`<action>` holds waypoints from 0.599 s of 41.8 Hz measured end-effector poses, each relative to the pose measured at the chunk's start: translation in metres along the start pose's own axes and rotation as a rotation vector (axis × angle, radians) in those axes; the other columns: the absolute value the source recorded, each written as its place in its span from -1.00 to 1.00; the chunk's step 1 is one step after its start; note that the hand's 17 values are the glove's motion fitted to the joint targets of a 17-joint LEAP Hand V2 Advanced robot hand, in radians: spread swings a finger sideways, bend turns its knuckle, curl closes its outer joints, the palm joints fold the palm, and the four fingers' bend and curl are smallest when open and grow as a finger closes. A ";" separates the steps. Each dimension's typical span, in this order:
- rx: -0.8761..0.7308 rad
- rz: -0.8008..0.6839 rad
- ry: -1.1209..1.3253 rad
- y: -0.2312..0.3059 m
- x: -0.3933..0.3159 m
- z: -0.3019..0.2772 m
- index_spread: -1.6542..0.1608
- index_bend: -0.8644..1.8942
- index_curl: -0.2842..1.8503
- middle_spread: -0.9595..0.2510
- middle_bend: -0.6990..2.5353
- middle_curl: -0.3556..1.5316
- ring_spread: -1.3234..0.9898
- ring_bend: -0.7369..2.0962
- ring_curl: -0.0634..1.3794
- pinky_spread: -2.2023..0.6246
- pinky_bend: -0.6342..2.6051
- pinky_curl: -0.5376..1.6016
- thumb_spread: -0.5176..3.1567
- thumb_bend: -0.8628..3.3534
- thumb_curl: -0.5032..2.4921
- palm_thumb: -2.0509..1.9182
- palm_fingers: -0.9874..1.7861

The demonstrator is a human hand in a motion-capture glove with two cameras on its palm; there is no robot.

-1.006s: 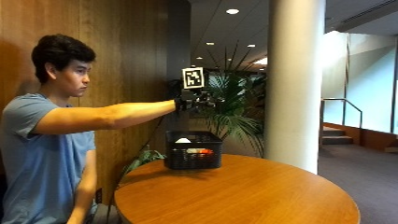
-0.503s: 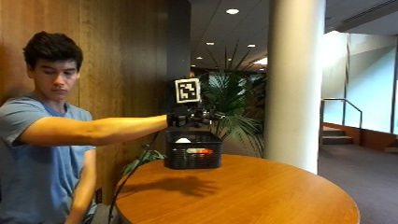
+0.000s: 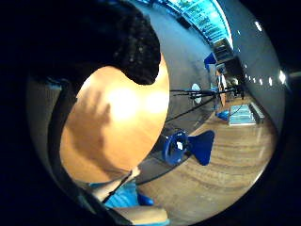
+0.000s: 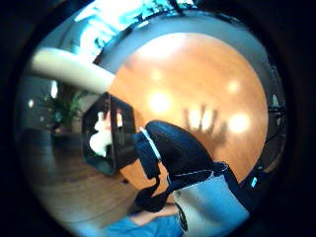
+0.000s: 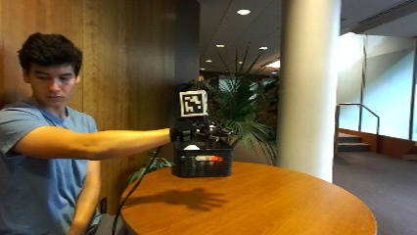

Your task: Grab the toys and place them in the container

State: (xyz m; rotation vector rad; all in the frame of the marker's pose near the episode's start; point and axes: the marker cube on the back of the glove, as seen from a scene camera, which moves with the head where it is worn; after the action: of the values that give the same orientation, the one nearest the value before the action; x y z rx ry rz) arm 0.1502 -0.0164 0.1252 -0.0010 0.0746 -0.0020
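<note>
My grip, the gloved right hand [image 5: 189,133]: raised on an outstretched arm above the table [image 5: 280,205], holding nothing. From the outside view I cannot see the fingers themselves. The shadow it casts on the tabletop shows them spread apart, so I log the grip as wide. In the thumb side palm view a black gloved finger [image 4: 175,148] crosses in front of the wood. In the little finger side palm view a dark gloved fingertip [image 3: 136,52] overlaps the table's edge.

Container [image 5: 202,159]: black mesh basket, upright on the table near its far edge, just beside and slightly below my hand as seen from the outside. I cannot tell whether hand and rim touch.

Contents: one white toy [image 5: 192,147] showing above the rim, and one red-orange toy [image 5: 208,158] visible through the mesh wall. The thumb side palm view shows the same white toy [image 4: 101,136] inside the basket [image 4: 111,133], with a reddish piece next to it.

Table: round, wooden, with bright ceiling reflections on its surface.

Surroundings: white column [image 5: 310,88] behind the table, a leafy plant [image 5: 244,115] beyond the container, wood-panelled wall [image 5: 117,63] to one side, and blue chairs [image 3: 188,146] on the floor below.
</note>
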 end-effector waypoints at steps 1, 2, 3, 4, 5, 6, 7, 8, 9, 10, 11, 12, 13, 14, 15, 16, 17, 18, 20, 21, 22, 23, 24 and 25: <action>-0.002 -0.001 0.003 0.000 0.001 0.000 0.50 -0.28 -0.52 0.67 -0.47 -0.27 0.20 -0.34 -0.45 0.61 0.08 -0.20 -0.08 -0.62 -0.52 0.00 -0.37; -0.003 -0.016 0.014 0.001 0.002 0.000 0.50 -0.28 -0.52 0.67 -0.46 -0.27 0.20 -0.35 -0.45 0.61 0.08 -0.21 -0.08 -0.62 -0.52 0.00 -0.37; -0.003 -0.039 0.030 0.002 0.003 0.001 0.50 -0.28 -0.52 0.67 -0.47 -0.27 0.20 -0.34 -0.45 0.61 0.08 -0.20 -0.08 -0.62 -0.52 0.00 -0.37; -0.002 -0.059 0.044 0.003 0.005 0.001 0.50 -0.28 -0.52 0.67 -0.46 -0.27 0.20 -0.35 -0.45 0.61 0.08 -0.20 -0.08 -0.62 -0.52 0.00 -0.37; -0.001 -0.072 0.046 0.003 0.005 0.001 0.50 -0.28 -0.52 0.67 -0.46 -0.27 0.20 -0.35 -0.45 0.61 0.08 -0.20 -0.08 -0.62 -0.52 0.00 -0.37; -0.001 -0.079 0.028 0.004 0.004 0.000 0.50 -0.28 -0.52 0.67 -0.46 -0.27 0.20 -0.35 -0.45 0.61 0.08 -0.20 -0.08 -0.62 -0.52 0.00 -0.37; -0.003 -0.083 -0.006 0.005 0.000 -0.002 0.50 -0.28 -0.52 0.66 -0.46 -0.27 0.20 -0.35 -0.45 0.61 0.08 -0.20 -0.08 -0.62 -0.53 0.00 -0.37; -0.005 -0.088 -0.038 0.006 -0.004 -0.003 0.50 -0.28 -0.52 0.67 -0.46 -0.27 0.20 -0.35 -0.45 0.61 0.08 -0.20 -0.08 -0.62 -0.53 0.00 -0.37; -0.006 -0.091 -0.050 0.007 -0.006 -0.003 0.50 -0.28 -0.52 0.67 -0.46 -0.27 0.20 -0.35 -0.45 0.61 0.08 -0.20 -0.08 -0.62 -0.53 0.00 -0.37; -0.007 -0.088 -0.039 0.008 -0.007 -0.003 0.50 -0.28 -0.52 0.67 -0.46 -0.27 0.20 -0.35 -0.45 0.61 0.08 -0.20 -0.08 -0.62 -0.53 0.00 -0.37; -0.008 -0.080 -0.016 0.008 -0.005 -0.002 0.50 -0.28 -0.52 0.66 -0.47 -0.27 0.20 -0.34 -0.45 0.61 0.08 -0.20 -0.08 -0.62 -0.53 0.00 -0.37; -0.009 -0.069 0.006 0.008 -0.003 0.000 0.50 -0.28 -0.52 0.67 -0.47 -0.28 0.20 -0.34 -0.45 0.61 0.08 -0.20 -0.08 -0.62 -0.53 0.00 -0.37; -0.012 -0.062 0.020 0.009 -0.002 0.001 0.50 -0.28 -0.52 0.66 -0.46 -0.27 0.20 -0.35 -0.45 0.60 0.07 -0.20 -0.08 -0.62 -0.53 0.00 -0.37; -0.016 -0.065 0.027 0.010 -0.001 0.002 0.50 -0.28 -0.52 0.66 -0.46 -0.28 0.20 -0.35 -0.45 0.61 0.07 -0.20 -0.08 -0.62 -0.53 0.00 -0.37; -0.021 -0.077 0.026 0.013 0.000 0.003 0.50 -0.28 -0.52 0.66 -0.46 -0.28 0.20 -0.34 -0.45 0.60 0.07 -0.20 -0.08 -0.62 -0.53 0.00 -0.37; -0.026 -0.092 0.021 0.015 0.000 0.004 0.50 -0.28 -0.52 0.66 -0.46 -0.28 0.20 -0.34 -0.45 0.61 0.08 -0.20 -0.08 -0.62 -0.53 0.00 -0.37; -0.031 -0.100 0.015 0.017 0.000 0.006 0.50 -0.28 -0.52 0.66 -0.46 -0.28 0.20 -0.35 -0.46 0.61 0.08 -0.20 -0.08 -0.62 -0.53 0.00 -0.37; -0.034 -0.101 0.011 0.019 0.001 0.007 0.49 -0.28 -0.52 0.66 -0.46 -0.28 0.20 -0.34 -0.46 0.61 0.07 -0.20 -0.07 -0.61 -0.53 0.00 -0.37; -0.038 -0.101 0.015 0.023 0.003 0.012 0.50 -0.28 -0.52 0.67 -0.46 -0.28 0.20 -0.34 -0.46 0.61 0.07 -0.20 -0.07 -0.61 -0.53 0.00 -0.36; -0.040 -0.099 0.025 0.025 0.005 0.014 0.50 -0.28 -0.52 0.67 -0.46 -0.28 0.20 -0.34 -0.46 0.61 0.07 -0.20 -0.07 -0.61 -0.53 0.01 -0.36; -0.044 -0.086 0.040 0.026 0.008 0.017 0.49 -0.28 -0.52 0.66 -0.46 -0.28 0.20 -0.35 -0.46 0.61 0.07 -0.20 -0.07 -0.61 -0.53 0.01 -0.36; -0.049 -0.066 0.055 0.027 0.010 0.020 0.50 -0.28 -0.52 0.66 -0.46 -0.28 0.20 -0.35 -0.46 0.61 0.07 -0.20 -0.07 -0.61 -0.53 0.01 -0.36; -0.057 -0.046 0.065 0.029 0.013 0.023 0.49 -0.28 -0.52 0.66 -0.46 -0.28 0.20 -0.35 -0.46 0.61 0.07 -0.20 -0.06 -0.61 -0.53 0.01 -0.36; -0.064 -0.037 0.067 0.031 0.014 0.025 0.50 -0.28 -0.52 0.66 -0.46 -0.28 0.20 -0.35 -0.46 0.61 0.07 -0.20 -0.06 -0.61 -0.53 0.01 -0.36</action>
State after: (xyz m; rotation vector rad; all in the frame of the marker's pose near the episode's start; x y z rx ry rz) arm 0.1660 0.0147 0.1494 -0.0666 0.1416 -0.0370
